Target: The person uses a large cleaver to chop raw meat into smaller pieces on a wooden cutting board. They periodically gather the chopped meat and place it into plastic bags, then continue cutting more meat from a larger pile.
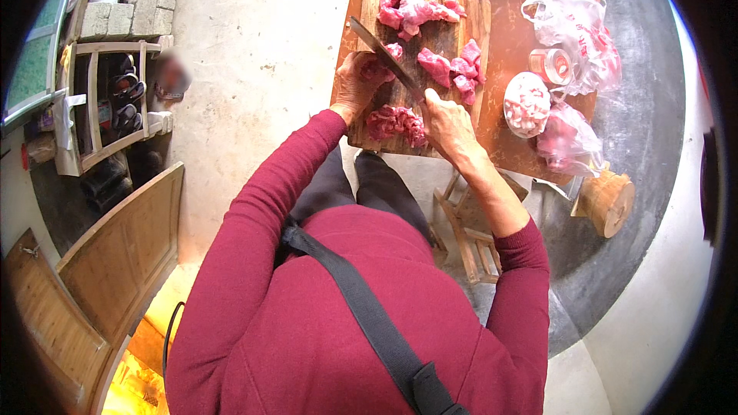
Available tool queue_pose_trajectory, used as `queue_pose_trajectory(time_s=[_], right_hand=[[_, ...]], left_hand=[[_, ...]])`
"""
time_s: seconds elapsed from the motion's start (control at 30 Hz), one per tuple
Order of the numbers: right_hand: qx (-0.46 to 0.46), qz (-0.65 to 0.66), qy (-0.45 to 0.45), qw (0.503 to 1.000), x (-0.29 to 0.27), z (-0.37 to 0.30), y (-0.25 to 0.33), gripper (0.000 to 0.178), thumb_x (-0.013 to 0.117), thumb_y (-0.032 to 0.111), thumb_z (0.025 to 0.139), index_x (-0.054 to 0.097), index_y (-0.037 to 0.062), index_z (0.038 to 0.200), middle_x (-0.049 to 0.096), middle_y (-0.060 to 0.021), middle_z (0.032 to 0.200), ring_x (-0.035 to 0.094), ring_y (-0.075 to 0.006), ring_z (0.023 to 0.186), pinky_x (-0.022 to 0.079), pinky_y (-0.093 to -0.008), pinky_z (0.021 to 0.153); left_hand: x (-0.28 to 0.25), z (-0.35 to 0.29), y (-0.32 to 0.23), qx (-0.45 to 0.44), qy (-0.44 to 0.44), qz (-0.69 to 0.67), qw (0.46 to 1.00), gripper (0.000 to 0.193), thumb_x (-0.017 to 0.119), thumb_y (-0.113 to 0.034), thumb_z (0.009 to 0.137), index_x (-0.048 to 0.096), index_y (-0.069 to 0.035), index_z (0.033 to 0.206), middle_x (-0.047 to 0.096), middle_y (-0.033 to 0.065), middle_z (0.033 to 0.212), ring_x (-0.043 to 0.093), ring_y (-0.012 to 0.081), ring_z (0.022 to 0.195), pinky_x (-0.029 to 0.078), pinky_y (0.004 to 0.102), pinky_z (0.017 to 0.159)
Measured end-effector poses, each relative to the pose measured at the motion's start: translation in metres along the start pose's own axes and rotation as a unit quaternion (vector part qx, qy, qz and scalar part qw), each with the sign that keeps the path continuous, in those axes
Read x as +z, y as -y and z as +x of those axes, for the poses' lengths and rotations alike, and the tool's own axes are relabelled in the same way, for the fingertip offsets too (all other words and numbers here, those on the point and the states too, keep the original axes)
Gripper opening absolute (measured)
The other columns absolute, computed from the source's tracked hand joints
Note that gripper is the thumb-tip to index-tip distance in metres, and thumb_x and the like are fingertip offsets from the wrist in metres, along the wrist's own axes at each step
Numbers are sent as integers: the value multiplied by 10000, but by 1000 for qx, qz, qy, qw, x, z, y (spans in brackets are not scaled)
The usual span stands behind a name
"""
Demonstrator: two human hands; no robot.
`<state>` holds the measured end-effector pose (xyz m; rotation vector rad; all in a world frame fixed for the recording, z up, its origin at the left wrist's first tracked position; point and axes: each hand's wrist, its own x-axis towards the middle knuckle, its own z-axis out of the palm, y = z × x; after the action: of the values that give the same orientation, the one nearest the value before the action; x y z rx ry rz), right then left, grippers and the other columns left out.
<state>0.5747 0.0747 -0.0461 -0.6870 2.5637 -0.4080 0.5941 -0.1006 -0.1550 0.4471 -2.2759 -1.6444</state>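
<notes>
My right hand (447, 127) is closed round the handle of a broad-bladed knife (382, 52), whose blade slants up and left over the wooden cutting board (480, 19). At the board's left edge, my left hand (358, 83) grips a piece of raw meat (375, 69), close beside the blade; part of that piece is hidden behind the fingers and the knife. A pile of cut meat (396, 124) lies on the near part of the board. Several chunks of meat (463, 71) rest right of the blade, and a larger meat piece (415, 11) lies at the far end.
The board lies on a reddish-brown table (507, 46). On its right stand a bowl of pale pieces (527, 105), a glass jar (550, 66) and plastic bags of meat (569, 138). A wooden stool (469, 238) and a log (607, 201) are below. A wooden rack (92, 104) holds shoes at left.
</notes>
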Motion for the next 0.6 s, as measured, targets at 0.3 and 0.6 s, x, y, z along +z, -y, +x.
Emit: queue_pose_trajectory(time_s=[0.3,0.6], right_hand=[[-16,-26,10,999,14,-9,-14,107,475,79,827,433,13,900,572,-260,644,591,-440,650,457,-518,552],[-18,-5,-3,1000,19,-23,-26,111,484,76,830,431,12,904,566,-248,616,593,-427,618,459,-504,532]], left_hand=[[-1,-3,1,46,15,14,999,324,823,-142,604,622,-47,841,596,85,794,614,216,701,508,310,612],[4,-4,-2,23,27,-13,999,302,810,-122,601,632,-38,830,611,110,811,616,246,707,511,338,628]])
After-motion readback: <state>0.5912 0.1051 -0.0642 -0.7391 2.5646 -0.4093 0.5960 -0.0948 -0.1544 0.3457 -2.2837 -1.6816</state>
